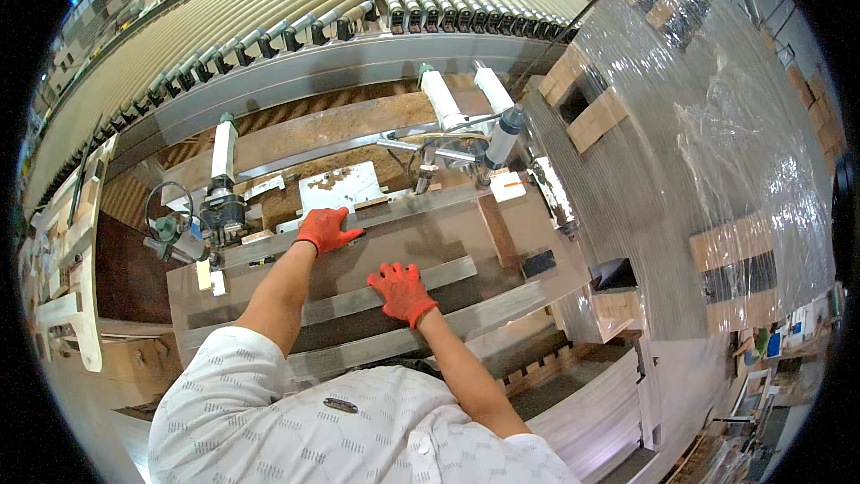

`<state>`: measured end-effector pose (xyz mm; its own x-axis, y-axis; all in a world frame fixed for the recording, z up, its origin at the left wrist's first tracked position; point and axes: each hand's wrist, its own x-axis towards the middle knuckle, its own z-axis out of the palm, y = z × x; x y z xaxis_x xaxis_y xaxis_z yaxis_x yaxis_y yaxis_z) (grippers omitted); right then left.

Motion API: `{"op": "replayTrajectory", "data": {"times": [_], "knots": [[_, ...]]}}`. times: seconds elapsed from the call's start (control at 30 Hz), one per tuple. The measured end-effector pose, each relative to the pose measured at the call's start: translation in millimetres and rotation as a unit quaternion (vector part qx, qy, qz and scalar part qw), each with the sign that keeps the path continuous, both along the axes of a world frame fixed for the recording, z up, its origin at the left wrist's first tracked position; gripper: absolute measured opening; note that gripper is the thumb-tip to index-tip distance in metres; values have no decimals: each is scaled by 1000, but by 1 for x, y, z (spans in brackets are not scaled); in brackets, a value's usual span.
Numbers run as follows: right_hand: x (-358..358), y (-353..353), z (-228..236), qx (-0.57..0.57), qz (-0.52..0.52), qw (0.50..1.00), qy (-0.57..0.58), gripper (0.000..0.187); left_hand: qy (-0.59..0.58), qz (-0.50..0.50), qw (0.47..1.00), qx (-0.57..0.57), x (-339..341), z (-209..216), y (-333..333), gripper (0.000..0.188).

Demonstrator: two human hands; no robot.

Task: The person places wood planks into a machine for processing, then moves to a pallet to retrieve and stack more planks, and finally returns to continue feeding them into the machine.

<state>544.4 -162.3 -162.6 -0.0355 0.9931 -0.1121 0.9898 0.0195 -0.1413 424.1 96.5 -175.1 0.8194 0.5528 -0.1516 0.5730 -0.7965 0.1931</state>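
Both hands wear red gloves and hold nothing that I can see. My left hand (324,231) lies open over the far edge of a brown worktable (394,237), its thumb stretched to the right. Just beyond it is a white metal plate (345,186) strewn with brown dust. My right hand (403,294) is nearer to me, with its fingers spread flat across a grey strip (443,275) on the worktable. A second long strip (484,318) runs along the near side. A small dark block (538,263) sits to the right.
A machine head with a white cylinder (224,151) stands at far left; another white cylinder (441,97) rises at far right. Behind runs a roller conveyor (269,31). A film-wrapped stack of boards (645,161) fills the right side. A pale board (85,296) stands left.
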Motion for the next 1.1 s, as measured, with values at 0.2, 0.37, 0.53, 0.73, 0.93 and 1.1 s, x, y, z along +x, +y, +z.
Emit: {"op": "replayTrajectory", "data": {"times": [0.2,0.37,0.53,0.73,0.93,1.1], "knots": [[-2,2,-7,3,0,1000,-7,65,-14,-3,1000,-3,-3,-2,-2,69],[2,-9,32,17,31,998,50,68,-21,-7,1000,1,-8,-16,-1,69],[-7,-53,78,120,54,972,193,73,-7,-4,1000,6,-7,-14,-6,70],[-16,-117,79,-3,57,979,196,73,-39,5,999,0,-7,-9,-18,69],[-17,-126,54,-7,27,999,33,57,-108,2,991,82,-11,-9,-37,63],[-20,-132,38,40,13,999,18,38,-155,45,980,116,-20,-39,-53,60]]}}
